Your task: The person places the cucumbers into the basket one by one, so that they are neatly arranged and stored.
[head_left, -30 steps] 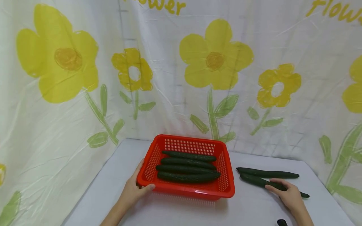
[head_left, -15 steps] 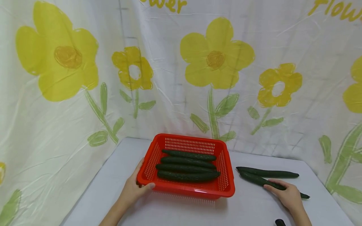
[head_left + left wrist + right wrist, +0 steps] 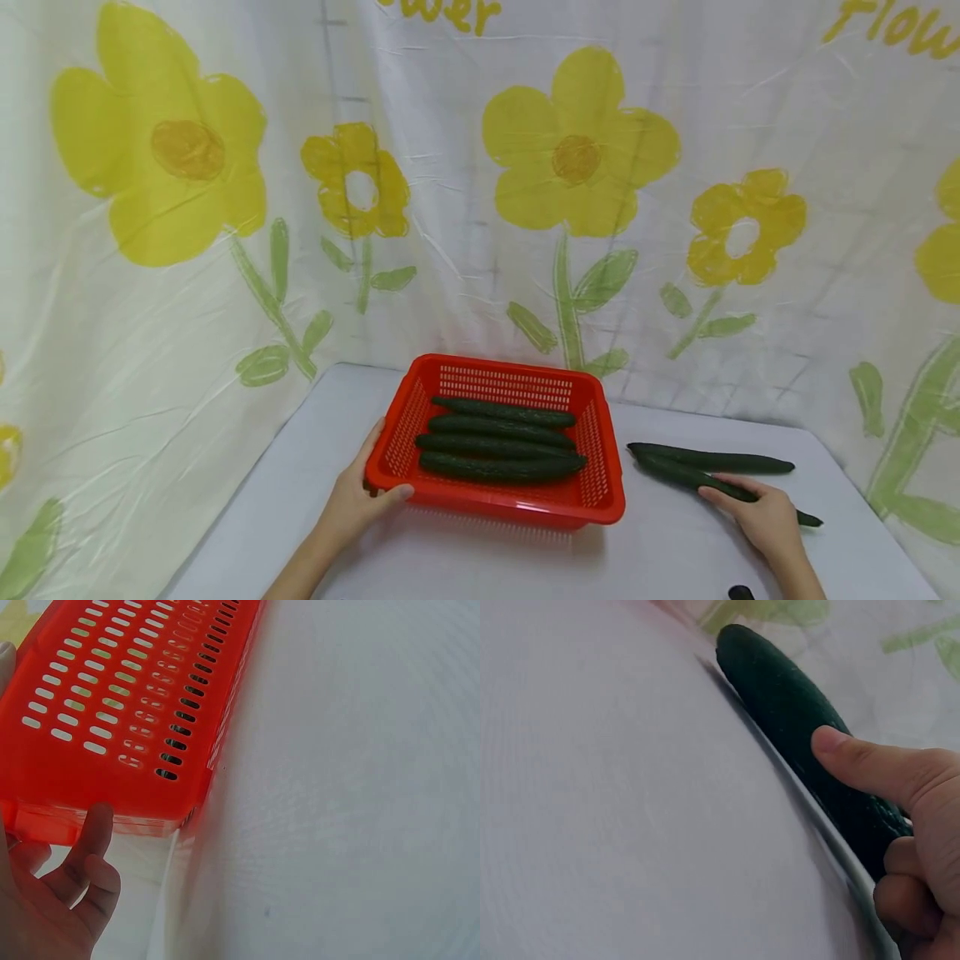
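Note:
A red plastic basket (image 3: pixel 525 507) stands on the white table with several cucumbers (image 3: pixel 502 468) lying side by side in it. My left hand (image 3: pixel 358 500) grips its front left corner, thumb over the rim; the left wrist view shows the slotted basket wall (image 3: pixel 82 772) and curled fingers (image 3: pixel 94 840) at its end. To the right of the basket, my right hand (image 3: pixel 765 518) holds a cucumber (image 3: pixel 678 475) around its middle, thumb (image 3: pixel 840 746) along the side. This cucumber lies on the table. Just behind it rests another cucumber (image 3: pixel 720 462), close at the left end.
The white tabletop (image 3: pixel 480 567) runs back to a hanging cloth (image 3: pixel 450 292) printed with yellow flowers. At the bottom edge of the head view, the rounded end of a dark object (image 3: pixel 741 592) shows beside the right forearm; the remainder is out of frame.
Both hands keep their places on the basket and the cucumber. Only a slight shift of the head view shows, and the right hand's fingers sit marginally further left along the cucumber.

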Demonstrator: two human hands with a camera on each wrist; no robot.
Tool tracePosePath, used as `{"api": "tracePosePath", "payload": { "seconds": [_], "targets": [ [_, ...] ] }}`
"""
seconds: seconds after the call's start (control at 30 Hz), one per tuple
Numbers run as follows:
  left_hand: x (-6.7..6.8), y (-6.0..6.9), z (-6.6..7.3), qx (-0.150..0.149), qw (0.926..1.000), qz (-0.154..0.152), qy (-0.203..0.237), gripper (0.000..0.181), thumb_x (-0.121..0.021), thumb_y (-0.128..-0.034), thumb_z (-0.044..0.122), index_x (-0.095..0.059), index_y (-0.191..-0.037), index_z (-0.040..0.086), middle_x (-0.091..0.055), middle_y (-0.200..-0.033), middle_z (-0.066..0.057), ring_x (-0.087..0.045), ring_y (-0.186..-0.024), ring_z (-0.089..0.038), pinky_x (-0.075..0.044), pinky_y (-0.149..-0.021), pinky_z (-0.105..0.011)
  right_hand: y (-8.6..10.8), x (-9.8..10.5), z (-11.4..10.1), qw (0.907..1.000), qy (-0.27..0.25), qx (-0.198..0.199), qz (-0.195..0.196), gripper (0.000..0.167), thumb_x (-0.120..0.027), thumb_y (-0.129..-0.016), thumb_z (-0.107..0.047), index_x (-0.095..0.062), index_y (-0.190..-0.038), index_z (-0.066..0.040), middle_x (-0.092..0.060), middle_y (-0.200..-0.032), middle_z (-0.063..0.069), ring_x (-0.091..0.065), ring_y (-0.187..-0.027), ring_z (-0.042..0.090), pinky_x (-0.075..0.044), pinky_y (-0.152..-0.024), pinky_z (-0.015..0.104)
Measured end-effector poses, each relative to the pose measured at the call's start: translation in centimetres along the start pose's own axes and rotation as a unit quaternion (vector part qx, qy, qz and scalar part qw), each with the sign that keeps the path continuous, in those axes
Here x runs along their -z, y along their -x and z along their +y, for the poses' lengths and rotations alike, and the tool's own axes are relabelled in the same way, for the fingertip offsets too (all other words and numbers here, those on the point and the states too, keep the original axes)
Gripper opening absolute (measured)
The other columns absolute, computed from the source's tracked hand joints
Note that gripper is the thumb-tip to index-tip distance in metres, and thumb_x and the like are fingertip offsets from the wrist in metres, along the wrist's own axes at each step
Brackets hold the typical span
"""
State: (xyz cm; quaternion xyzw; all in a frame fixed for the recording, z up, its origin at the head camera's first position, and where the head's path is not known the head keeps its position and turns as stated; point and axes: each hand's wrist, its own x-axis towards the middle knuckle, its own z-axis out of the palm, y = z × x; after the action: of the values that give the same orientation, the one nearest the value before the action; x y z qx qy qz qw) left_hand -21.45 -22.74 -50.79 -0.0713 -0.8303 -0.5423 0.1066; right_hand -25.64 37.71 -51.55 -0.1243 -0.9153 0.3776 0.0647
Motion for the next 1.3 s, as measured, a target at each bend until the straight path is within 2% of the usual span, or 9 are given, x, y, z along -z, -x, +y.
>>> {"api": "tracePosePath", "payload": {
  "seconds": [0.17,0.3,0.53,0.73,0.83,1.0,1.2,1.3],
  "targets": [
    [0.0,0.0,-0.1,-0.002,1.0,-0.001,0.002,0.105,-0.087,-0.0866,0.024,-0.024,-0.17,0.026,-0.05,-0.161,-0.015,-0.061,-0.124,-0.025,-0.053,-0.095,-0.021,-0.4,0.0,-1.2,0.9991,-0.035,-0.014,0.018,0.077,-0.085,-0.082,-0.062,-0.073,-0.134,-0.005,-0.056,-0.151,0.028,-0.043,-0.144,0.052,-0.035,-0.112,0.067],
    [0.0,0.0,0.0,-0.003,1.0,-0.001,0.002,0.105,-0.087,-0.0865,0.024,-0.024,-0.17,0.026,-0.049,-0.162,-0.015,-0.061,-0.125,-0.025,-0.053,-0.095,-0.021,-0.6,0.3,-2.3,0.998,-0.047,-0.015,0.039,0.075,-0.086,-0.082,-0.061,-0.074,-0.132,-0.007,-0.057,-0.151,0.026,-0.044,-0.144,0.049,-0.036,-0.111,0.062],
    [-0.1,0.0,0.1,0.007,1.0,-0.003,0.003,0.104,-0.086,-0.0871,0.028,-0.024,-0.17,0.026,-0.048,-0.163,-0.014,-0.06,-0.127,-0.026,-0.052,-0.094,-0.02,-1.3,1.2,-4.4,0.9979,-0.044,-0.005,0.047,0.075,-0.086,-0.083,-0.06,-0.074,-0.132,-0.005,-0.059,-0.151,0.024,-0.047,-0.143,0.045,-0.043,-0.101,0.05],
    [0.0,0.0,-0.3,-0.013,0.9999,0.001,-0.008,0.106,-0.087,-0.0862,0.026,-0.023,-0.171,0.026,-0.053,-0.159,-0.015,-0.062,-0.116,-0.02,-0.054,-0.088,-0.021,-1.9,2.2,-6.1,0.9978,-0.041,0.007,0.052,0.076,-0.085,-0.084,-0.061,-0.073,-0.134,-0.006,-0.059,-0.15,0.024,-0.048,-0.142,0.044,-0.045,-0.091,0.042],
    [0.1,0.1,-0.5,-0.02,0.9995,0.003,-0.022,0.107,-0.087,-0.0855,0.024,-0.023,-0.171,0.025,-0.055,-0.156,-0.016,-0.061,-0.109,-0.018,-0.053,-0.083,-0.023,-2.2,2.4,-6.7,0.998,-0.044,0.015,0.043,0.076,-0.084,-0.084,-0.061,-0.073,-0.135,-0.006,-0.057,-0.152,0.024,-0.046,-0.143,0.046,-0.048,-0.094,0.048],
    [0.2,0.2,-0.5,-0.007,0.9995,0.002,-0.031,0.106,-0.087,-0.0865,0.027,-0.023,-0.171,0.027,-0.052,-0.159,-0.014,-0.062,-0.119,-0.021,-0.054,-0.09,-0.024,-2.5,2.5,-7.5,0.9977,-0.052,0.023,0.038,0.078,-0.083,-0.085,-0.062,-0.072,-0.136,-0.005,-0.055,-0.153,0.027,-0.045,-0.143,0.049,-0.045,-0.103,0.061],
    [0.0,-0.1,-0.3,-0.011,0.9996,0.001,-0.027,0.106,-0.086,-0.0859,0.025,-0.023,-0.171,0.025,-0.051,-0.16,-0.016,-0.062,-0.125,-0.027,-0.054,-0.095,-0.025,-2.7,2.4,-9.0,0.9968,-0.061,0.031,0.041,0.077,-0.083,-0.085,-0.062,-0.071,-0.138,-0.008,-0.056,-0.154,0.023,-0.048,-0.142,0.044,-0.047,-0.095,0.048],
    [0.0,-0.1,-0.4,-0.015,0.9994,0.001,-0.031,0.107,-0.086,-0.0856,0.024,-0.022,-0.171,0.023,-0.05,-0.161,-0.016,-0.062,-0.126,-0.027,-0.053,-0.096,-0.025,-2.8,1.7,-10.0,0.9954,-0.079,0.033,0.044,0.077,-0.084,-0.084,-0.061,-0.072,-0.138,-0.008,-0.057,-0.153,0.021,-0.049,-0.142,0.042,-0.047,-0.097,0.049]
  ]
}}
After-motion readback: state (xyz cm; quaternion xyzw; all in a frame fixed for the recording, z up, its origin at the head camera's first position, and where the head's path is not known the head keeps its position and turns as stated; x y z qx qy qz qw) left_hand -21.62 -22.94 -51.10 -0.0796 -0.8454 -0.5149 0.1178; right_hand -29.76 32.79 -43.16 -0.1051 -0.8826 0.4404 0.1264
